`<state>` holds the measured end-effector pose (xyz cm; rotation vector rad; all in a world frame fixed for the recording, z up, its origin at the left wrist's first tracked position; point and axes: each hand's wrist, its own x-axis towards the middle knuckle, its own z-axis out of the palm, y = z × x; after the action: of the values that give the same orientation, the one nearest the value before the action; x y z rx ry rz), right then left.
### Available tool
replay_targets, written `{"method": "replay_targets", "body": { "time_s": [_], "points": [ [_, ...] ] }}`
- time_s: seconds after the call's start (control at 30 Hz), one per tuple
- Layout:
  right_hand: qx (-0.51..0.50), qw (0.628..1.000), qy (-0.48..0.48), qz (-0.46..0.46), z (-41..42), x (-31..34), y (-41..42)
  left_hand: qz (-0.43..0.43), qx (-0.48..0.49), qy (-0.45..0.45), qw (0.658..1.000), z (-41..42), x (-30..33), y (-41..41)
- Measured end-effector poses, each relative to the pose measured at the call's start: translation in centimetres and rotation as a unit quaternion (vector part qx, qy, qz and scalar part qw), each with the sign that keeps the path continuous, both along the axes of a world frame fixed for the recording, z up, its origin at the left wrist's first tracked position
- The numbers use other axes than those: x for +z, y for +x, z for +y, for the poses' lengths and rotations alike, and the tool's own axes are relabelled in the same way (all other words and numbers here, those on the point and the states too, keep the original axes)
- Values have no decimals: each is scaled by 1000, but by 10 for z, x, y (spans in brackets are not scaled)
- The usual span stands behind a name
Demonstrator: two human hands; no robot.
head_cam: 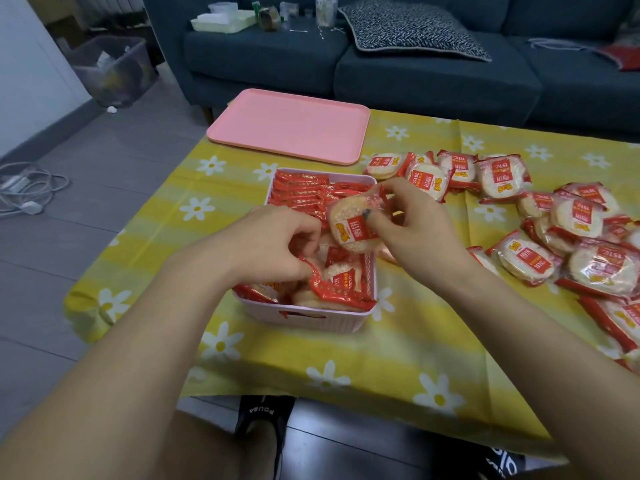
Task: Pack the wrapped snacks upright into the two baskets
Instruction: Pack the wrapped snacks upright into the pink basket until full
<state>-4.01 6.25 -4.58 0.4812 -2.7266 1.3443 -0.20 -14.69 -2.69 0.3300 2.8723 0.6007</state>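
Note:
A pale pink basket (311, 318) stands on the yellow flowered tablecloth, its far half filled with red-wrapped snacks standing on edge (298, 190). Several more packets lie loose in its near half. My left hand (277, 242) reaches into the basket and pinches the red edge of one packet (323, 289) there. My right hand (412, 220) holds a round rice-cracker packet (353, 226) above the basket's right side, gripping it at the top and the side. Many more wrapped snacks (540, 237) lie scattered on the cloth to the right. Only one basket is in view.
A pink tray (291, 124) sits behind the basket at the table's far edge. A dark blue sofa (433, 74) with a cushion and clutter stands beyond. Grey floor, cables and a clear bin lie to the left. My shoes show under the table's near edge.

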Motion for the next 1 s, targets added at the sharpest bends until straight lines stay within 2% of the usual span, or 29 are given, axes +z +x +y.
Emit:
{"method": "replay_targets", "body": {
  "time_s": [0.13,0.27,0.37,0.47,0.6,0.67,0.7,0.77,0.87,0.93,1.0],
  "points": [
    [6,999,-5,-36,1,3,0,-43,16,60,997,-1,4,1],
    [5,999,-6,-39,-3,7,1,-23,46,57,997,-2,1,-5],
    [-3,991,-77,-112,-9,9,1,-1,65,60,996,-3,-5,-8],
    [-12,960,-195,-199,-14,9,0,-1,94,131,987,-8,-11,-11],
    [-1,963,-185,-195,-15,11,-1,13,126,175,976,-10,-15,-17],
    [14,955,-195,-222,-17,11,-3,31,139,209,968,-9,-13,-21],
    [22,961,-165,-220,-17,9,-3,38,136,224,964,-9,-12,-23],
    [43,988,-9,-151,-14,5,-6,47,127,234,963,-9,-12,-24],
    [59,975,215,-13,-13,3,-3,60,118,214,968,-10,-13,-24],
    [86,956,280,-2,-17,6,2,71,109,205,970,-7,-13,-23],
    [139,946,290,-36,-21,11,6,73,102,202,971,-6,-12,-22]
  ]
}}
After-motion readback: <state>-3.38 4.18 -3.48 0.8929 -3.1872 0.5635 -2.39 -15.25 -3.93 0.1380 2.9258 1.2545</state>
